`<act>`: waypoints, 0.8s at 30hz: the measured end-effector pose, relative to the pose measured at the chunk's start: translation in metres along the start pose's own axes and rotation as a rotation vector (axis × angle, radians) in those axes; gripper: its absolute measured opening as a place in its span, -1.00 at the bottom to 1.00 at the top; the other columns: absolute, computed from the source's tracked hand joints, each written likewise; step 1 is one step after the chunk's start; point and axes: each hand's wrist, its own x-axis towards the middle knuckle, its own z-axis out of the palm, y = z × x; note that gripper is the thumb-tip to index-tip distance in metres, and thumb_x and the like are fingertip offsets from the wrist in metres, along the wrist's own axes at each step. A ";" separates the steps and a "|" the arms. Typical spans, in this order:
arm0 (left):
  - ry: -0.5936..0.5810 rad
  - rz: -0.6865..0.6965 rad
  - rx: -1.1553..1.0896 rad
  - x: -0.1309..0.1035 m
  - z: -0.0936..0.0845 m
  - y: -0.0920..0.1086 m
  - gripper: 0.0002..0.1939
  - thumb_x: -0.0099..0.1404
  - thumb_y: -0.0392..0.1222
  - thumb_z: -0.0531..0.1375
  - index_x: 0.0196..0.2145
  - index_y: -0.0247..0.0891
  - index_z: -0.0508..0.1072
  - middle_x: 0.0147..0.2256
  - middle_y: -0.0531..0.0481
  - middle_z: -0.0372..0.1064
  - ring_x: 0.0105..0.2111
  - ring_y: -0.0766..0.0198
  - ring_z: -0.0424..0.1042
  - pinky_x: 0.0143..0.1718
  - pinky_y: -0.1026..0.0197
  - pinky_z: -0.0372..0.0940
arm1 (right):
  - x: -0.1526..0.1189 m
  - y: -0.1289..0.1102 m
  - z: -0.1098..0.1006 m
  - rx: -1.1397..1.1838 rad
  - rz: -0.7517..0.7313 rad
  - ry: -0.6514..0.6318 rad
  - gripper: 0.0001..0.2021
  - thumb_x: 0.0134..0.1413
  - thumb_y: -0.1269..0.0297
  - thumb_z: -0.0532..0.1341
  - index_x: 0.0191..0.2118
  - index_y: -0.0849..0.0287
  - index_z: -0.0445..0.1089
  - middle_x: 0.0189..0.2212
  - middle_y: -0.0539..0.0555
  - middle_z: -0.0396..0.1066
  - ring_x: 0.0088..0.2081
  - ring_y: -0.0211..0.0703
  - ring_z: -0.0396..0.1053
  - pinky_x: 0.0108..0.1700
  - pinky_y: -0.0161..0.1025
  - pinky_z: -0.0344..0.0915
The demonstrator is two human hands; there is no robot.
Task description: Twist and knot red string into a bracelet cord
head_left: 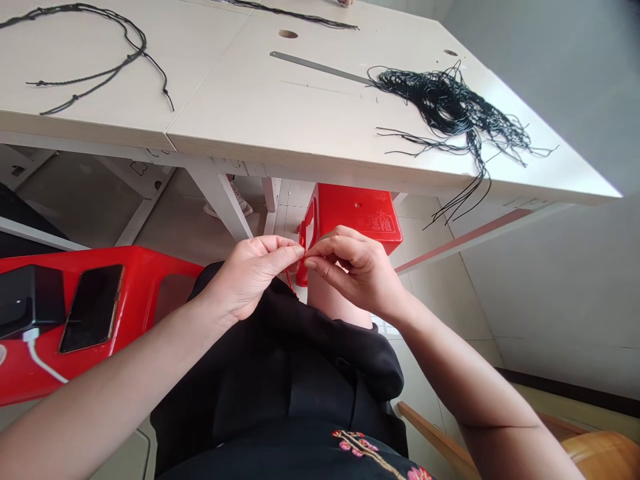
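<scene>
Over my lap, in front of the table edge, my left hand (260,270) and my right hand (353,263) meet fingertip to fingertip. Both are closed in a pinch, thumb against forefinger. Whatever lies between the fingertips is too small to make out. Just below my left fingers a thin red strand (289,281) shows against the dark clothing; I cannot tell whether it is held. On the table to the right lies a tangled bundle of black cords (445,107), some ends hanging over the edge. Knotted black cords (137,50) lie looped at the left.
A metal ruler (320,67) reaches under the bundle on the white table (225,100). More black cords (300,19) lie farther back, near another person's fingers (346,3). A red stool (357,207) stands beneath. At left, a red stool (135,287) bears a phone (93,308) and black box (35,300).
</scene>
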 end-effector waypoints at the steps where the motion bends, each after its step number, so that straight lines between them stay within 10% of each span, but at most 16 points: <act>1: -0.005 -0.005 -0.002 0.000 0.000 0.000 -0.86 -0.02 -0.20 0.37 -0.55 -0.31 0.53 -0.60 0.02 0.44 -0.54 0.34 0.38 -0.44 0.26 0.27 | 0.000 0.000 0.000 0.000 -0.008 -0.003 -0.90 0.18 0.33 0.25 -0.33 0.19 0.50 -0.49 0.01 0.42 -0.47 -0.30 0.29 -0.46 -0.34 0.21; 12: 0.054 -0.012 0.049 -0.001 0.000 0.003 -0.86 -0.05 -0.20 0.37 -0.56 -0.31 0.52 -0.61 0.03 0.40 -0.53 0.35 0.33 -0.45 0.27 0.23 | 0.001 -0.008 -0.011 0.172 0.126 -0.135 -0.86 0.21 0.30 0.20 -0.38 0.17 0.40 -0.43 0.00 0.49 -0.40 -0.28 0.41 -0.36 -0.33 0.31; 24: 0.109 0.069 0.075 0.003 -0.002 0.005 -0.90 -0.03 -0.25 0.33 -0.59 -0.31 0.51 -0.61 0.06 0.36 -0.52 0.38 0.30 -0.37 0.26 0.21 | -0.021 -0.016 0.004 -0.354 0.038 -0.027 -0.75 0.26 0.42 0.09 -0.43 0.21 0.42 -0.44 0.12 0.39 -0.41 -0.18 0.31 -0.37 -0.23 0.25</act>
